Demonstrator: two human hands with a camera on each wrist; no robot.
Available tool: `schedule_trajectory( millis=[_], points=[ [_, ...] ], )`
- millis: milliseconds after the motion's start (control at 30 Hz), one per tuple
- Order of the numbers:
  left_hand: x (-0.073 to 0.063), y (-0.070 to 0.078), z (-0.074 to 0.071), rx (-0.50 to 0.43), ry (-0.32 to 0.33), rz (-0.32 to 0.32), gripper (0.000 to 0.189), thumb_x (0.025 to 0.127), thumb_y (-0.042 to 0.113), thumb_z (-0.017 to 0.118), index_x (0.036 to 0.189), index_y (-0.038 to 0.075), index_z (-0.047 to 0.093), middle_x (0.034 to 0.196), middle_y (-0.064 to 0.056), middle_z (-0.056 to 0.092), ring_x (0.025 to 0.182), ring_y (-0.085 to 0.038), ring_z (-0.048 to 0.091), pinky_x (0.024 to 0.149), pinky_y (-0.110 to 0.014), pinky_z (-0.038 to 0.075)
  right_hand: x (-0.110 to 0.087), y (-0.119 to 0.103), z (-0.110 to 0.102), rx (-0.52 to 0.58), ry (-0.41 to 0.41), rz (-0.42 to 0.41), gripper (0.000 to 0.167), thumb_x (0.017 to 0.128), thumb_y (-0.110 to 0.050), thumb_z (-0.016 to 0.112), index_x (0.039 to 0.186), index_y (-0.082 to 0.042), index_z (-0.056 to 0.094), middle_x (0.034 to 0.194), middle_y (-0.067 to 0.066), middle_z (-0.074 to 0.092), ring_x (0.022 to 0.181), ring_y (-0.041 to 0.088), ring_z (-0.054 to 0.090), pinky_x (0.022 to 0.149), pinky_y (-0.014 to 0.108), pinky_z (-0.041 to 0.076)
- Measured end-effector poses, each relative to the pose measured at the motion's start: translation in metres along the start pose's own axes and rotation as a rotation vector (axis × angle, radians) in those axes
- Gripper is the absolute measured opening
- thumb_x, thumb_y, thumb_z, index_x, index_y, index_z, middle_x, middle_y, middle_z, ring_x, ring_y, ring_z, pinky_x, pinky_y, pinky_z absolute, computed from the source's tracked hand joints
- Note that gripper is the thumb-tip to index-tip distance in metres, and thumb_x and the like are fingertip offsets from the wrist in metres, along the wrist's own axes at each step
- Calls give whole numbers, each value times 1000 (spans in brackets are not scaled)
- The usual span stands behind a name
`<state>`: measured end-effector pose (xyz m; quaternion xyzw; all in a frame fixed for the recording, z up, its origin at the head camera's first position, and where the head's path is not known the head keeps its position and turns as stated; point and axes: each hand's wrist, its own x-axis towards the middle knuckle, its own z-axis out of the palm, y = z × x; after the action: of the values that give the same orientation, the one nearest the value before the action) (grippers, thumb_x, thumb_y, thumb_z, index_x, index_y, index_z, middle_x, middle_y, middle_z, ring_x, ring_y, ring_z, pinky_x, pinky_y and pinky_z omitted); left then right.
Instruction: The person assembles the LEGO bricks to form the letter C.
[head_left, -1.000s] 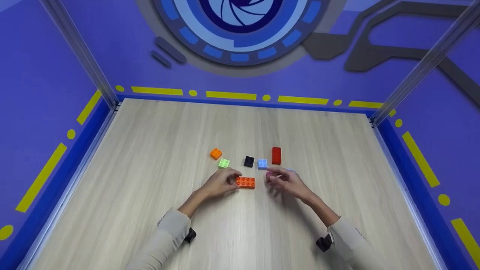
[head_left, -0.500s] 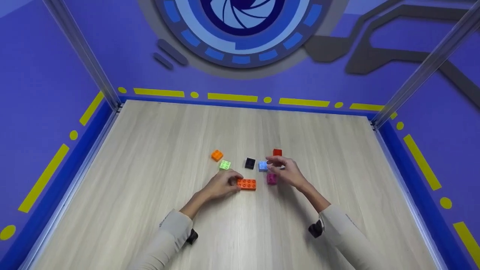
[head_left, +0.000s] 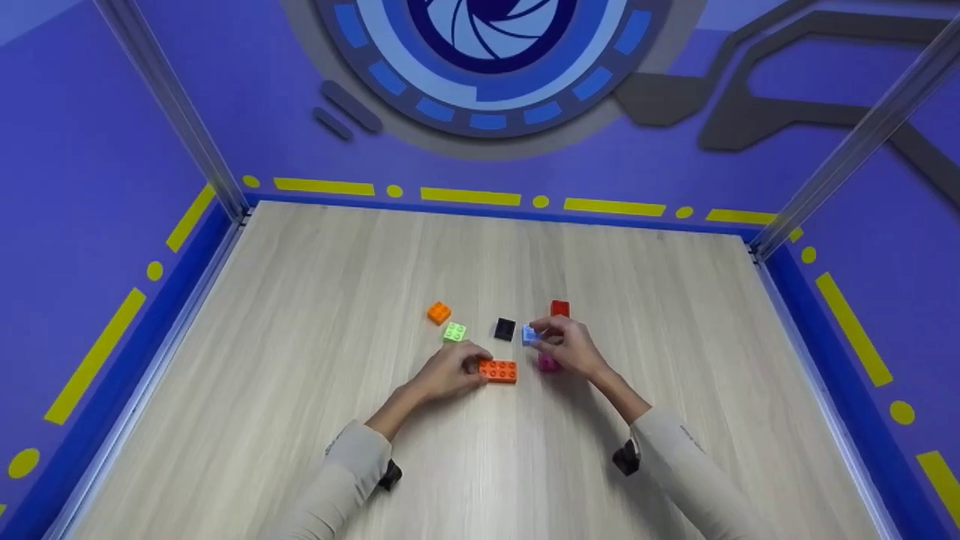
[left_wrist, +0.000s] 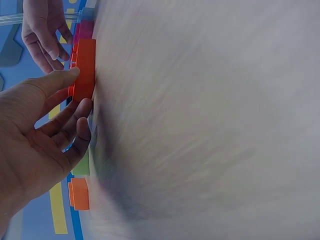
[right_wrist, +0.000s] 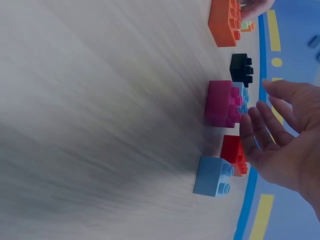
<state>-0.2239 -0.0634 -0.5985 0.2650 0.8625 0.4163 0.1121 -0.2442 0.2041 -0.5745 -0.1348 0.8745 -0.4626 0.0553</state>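
My left hand (head_left: 454,371) holds the left end of a long orange-red toy building brick (head_left: 501,371) on the table, thumb on the near side; the left wrist view shows that thumb against its studded top. My right hand (head_left: 574,346) is over a small blue brick (head_left: 528,336), thumb and fingers spread apart around it. Below that hand, a magenta brick (right_wrist: 219,104) stands on the table, partly covered in the head view. In the right wrist view the right fingertips (right_wrist: 250,120) are close to the studs of the magenta and blue bricks, with nothing gripped.
A black brick (head_left: 505,329) lies left of the blue one, and a red brick (head_left: 559,308) stands behind the right hand. Orange (head_left: 439,313) and light green (head_left: 454,332) bricks lie beyond the left hand. Another light blue brick (right_wrist: 210,176) shows in the right wrist view.
My right hand has let go of the magenta brick and moved away from me and slightly left to the blue brick. The left hand stays on the orange-red brick.
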Motion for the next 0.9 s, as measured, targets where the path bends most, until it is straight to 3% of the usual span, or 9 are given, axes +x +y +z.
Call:
schedule_trajectory(
  millis=[433, 733, 900],
  points=[
    [0, 1, 2, 11, -2, -20, 35, 87, 9, 78, 121, 4, 71, 107, -10, 71, 90, -19, 62, 76, -23, 48, -18, 8, -3, -150, -97, -116, 31, 84, 2, 80, 113, 5, 73, 104, 22, 68, 96, 33, 69, 86, 47, 59],
    [0, 1, 1, 18, 0, -18, 33, 88, 9, 77, 121, 4, 71, 108, -10, 71, 89, -18, 62, 77, -23, 49, -22, 9, -4, -231, -114, -115, 27, 81, 3, 81, 107, 0, 75, 106, 13, 68, 99, 25, 63, 92, 47, 56],
    [0, 2, -1, 20, -1, -3, 31, 89, 8, 77, 120, 3, 71, 109, -11, 71, 91, -20, 63, 78, -25, 49, -22, 10, -4, -265, -130, -136, 28, 82, 2, 81, 110, -1, 74, 105, 12, 68, 95, 22, 60, 86, 38, 55]
  ],
)
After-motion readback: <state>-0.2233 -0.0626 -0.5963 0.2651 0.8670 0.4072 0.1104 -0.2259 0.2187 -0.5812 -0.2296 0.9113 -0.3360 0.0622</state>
